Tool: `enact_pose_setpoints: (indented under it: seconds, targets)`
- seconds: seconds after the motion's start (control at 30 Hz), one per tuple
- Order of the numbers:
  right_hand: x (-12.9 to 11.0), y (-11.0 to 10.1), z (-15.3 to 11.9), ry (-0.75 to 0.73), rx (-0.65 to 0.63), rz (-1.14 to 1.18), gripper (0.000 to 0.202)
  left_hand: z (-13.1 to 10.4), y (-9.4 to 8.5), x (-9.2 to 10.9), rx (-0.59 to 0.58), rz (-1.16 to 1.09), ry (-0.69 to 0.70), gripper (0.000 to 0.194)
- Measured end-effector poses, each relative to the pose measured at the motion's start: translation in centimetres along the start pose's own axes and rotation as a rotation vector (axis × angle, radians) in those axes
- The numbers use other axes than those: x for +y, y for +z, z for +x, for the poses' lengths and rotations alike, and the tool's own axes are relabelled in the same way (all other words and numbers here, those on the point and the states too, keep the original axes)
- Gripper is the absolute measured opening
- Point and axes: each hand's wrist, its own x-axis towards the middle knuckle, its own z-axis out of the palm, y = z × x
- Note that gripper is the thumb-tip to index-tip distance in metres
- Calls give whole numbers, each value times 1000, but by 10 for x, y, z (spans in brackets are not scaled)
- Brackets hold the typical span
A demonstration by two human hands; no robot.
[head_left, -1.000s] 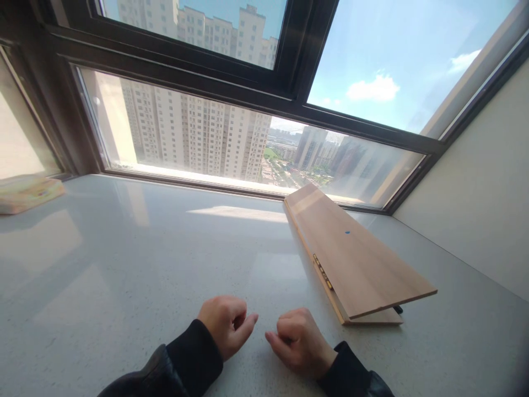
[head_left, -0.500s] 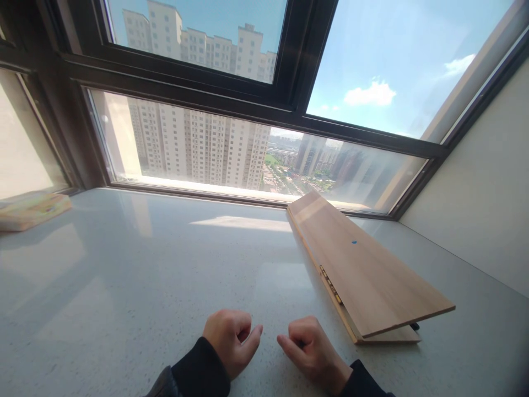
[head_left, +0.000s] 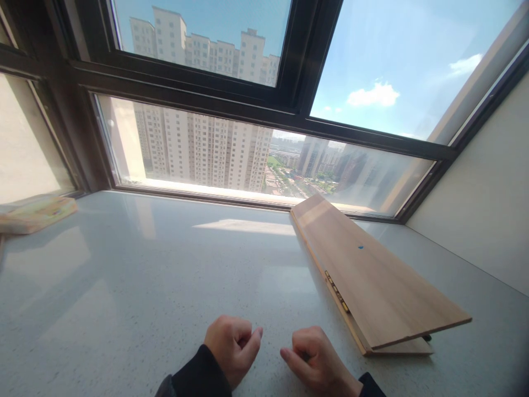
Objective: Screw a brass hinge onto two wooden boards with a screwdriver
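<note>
My left hand [head_left: 234, 348] rests in a loose fist at the bottom middle, thumb along the curled fingers, with nothing visible in it. Beside it, a short gap away, my right hand [head_left: 317, 358] is likewise curled into a fist with no object showing. Both are over the pale speckled counter [head_left: 165, 275]. Right of my right hand, apart from it, lies a hinged-looking pair of wooden boards [head_left: 372, 275], the upper one tilted up at its near end. A narrow row of small dark and yellowish pieces [head_left: 336, 291] shows in the gap between the boards.
A light, colourful flat block or box [head_left: 39, 215] sits at the far left of the counter. Dark window frames [head_left: 185, 94] run along the back, with tall buildings outside. A white wall [head_left: 487, 182] bounds the right side.
The view has shifted slightly, so the boards and window sit a little further right and lower. Both fists keep their shape, the right one appearing slightly lower and further right.
</note>
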Motion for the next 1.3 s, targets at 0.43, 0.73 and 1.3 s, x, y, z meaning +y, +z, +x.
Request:
enact_pose_setpoints:
  seconds: [0.43,0.73,1.3]
  targets:
    - [-4,0,1,-32,-11,-14,44,1,0,0,13,-1,-5,45]
    - [1,3,1,-52,-42,30,42,2,-3,-16,-13,-41,-9,46]
    - [-23,17,44,202,37,-99,38,22,-20,-46,152,-212,-113,45]
